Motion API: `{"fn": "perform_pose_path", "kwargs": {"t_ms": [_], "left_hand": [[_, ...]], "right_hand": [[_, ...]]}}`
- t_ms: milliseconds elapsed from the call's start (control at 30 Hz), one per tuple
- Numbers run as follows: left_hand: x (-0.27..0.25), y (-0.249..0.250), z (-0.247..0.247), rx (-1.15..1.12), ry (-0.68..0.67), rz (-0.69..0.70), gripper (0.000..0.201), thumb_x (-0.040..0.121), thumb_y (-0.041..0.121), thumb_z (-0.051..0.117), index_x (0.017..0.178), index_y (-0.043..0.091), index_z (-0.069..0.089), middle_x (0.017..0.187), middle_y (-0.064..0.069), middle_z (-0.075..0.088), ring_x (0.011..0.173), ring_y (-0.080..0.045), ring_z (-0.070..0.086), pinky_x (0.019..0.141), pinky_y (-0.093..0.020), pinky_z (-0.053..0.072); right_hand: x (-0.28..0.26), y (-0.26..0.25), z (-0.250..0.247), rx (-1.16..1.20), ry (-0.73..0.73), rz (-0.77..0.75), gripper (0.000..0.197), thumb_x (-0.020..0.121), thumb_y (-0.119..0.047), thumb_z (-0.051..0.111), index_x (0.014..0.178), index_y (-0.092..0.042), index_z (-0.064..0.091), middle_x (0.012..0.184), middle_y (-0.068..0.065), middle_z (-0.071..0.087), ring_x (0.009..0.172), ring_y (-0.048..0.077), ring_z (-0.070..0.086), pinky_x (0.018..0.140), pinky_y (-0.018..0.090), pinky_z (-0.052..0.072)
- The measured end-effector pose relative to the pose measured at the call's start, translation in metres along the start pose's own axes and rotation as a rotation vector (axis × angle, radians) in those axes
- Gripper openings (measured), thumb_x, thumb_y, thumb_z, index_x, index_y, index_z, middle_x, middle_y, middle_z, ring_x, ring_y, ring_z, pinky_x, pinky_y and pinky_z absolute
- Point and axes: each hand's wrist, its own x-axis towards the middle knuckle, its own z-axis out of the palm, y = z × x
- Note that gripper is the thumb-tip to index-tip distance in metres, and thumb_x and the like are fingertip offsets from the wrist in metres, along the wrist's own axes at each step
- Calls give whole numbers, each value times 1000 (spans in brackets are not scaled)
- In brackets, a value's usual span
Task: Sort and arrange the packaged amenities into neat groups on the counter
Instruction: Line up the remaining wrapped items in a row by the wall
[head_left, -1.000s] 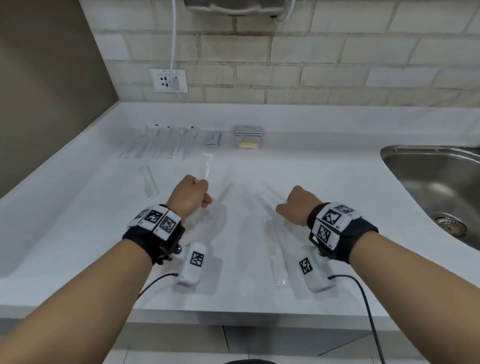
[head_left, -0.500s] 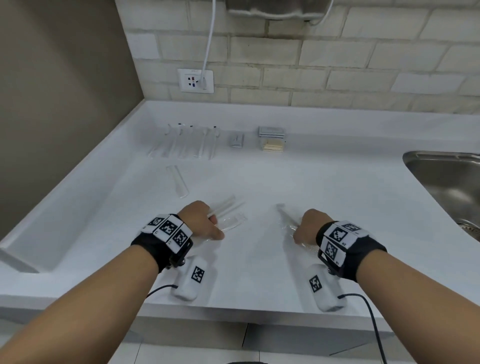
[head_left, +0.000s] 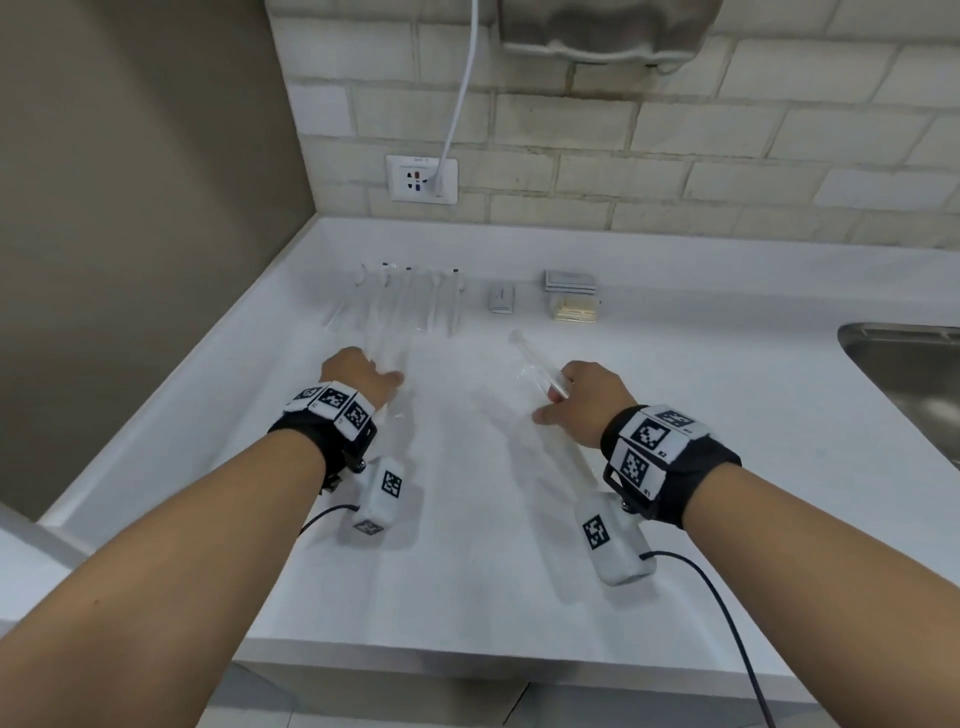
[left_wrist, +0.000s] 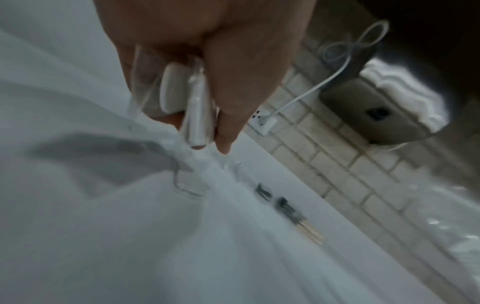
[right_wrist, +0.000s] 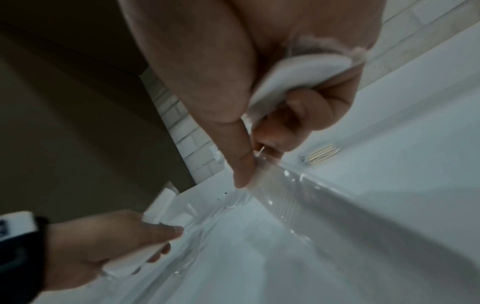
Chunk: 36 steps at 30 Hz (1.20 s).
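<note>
Above the white counter (head_left: 727, 467), a clear-wrapped toothbrush (head_left: 537, 364) is gripped in the curled fingers of the right hand (head_left: 584, 402), its head pointing toward the wall. Clear-wrapped white items (left_wrist: 187, 102) are clasped in the left hand (head_left: 358, 376), just before a row of wrapped toothbrushes (head_left: 400, 304). Farther right, a small sachet (head_left: 502, 299) and stacked packets (head_left: 571, 304) are laid near the backsplash.

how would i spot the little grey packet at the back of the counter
Start at the white wall socket and drop down to the white counter's back edge. The small grey flat packet lies alone between the row of clear-wrapped toothbrushes and the grey-and-tan stacks.
</note>
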Motion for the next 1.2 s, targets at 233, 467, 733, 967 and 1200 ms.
{"fn": "perform_pose_path", "kwargs": {"t_ms": [233,467,733,967,1200], "left_hand": [[7,5,5,82,-102,-95,58,68,41,80,107,2,62,107,-10,68,91,-27,67,65,-25,47],[-3,6,2,47,-195,-115,51,65,31,84,104,5,64,100,-11,71,86,-25,69,84,-32,56],[-18,-1,26,-350,-185,-11,36,73,27,79,95,2,69,95,-12,70,90,-30,68,81,-35,56],[-24,58,40,-537,-237,139,27,79,21,71,98,1,71,97,-13,72,90,-28,68,84,-38,55],[-21,149,82,-535,-327,153,15,78,18,65,70,10,55,59,0,43,49,-14,38,46,-19,28]], "right_hand": [[13,-20,13,99,15,-55,29,76,-22,76,89,-12,53,79,-3,53,75,17,52,58,22,39],[20,-31,25,158,2,-80,29,75,-20,78,87,-13,53,80,-2,55,70,15,51,58,21,39],[21,-21,30,113,14,-113,23,81,-22,70,84,-14,48,75,-4,49,65,13,47,56,21,37],[34,23,-5,30,36,-50,13,85,-17,59,86,-11,47,85,4,53,75,22,50,56,24,36],[80,82,-85,162,84,15,23,82,-14,66,69,-17,48,77,5,57,71,24,56,61,27,44]]}}
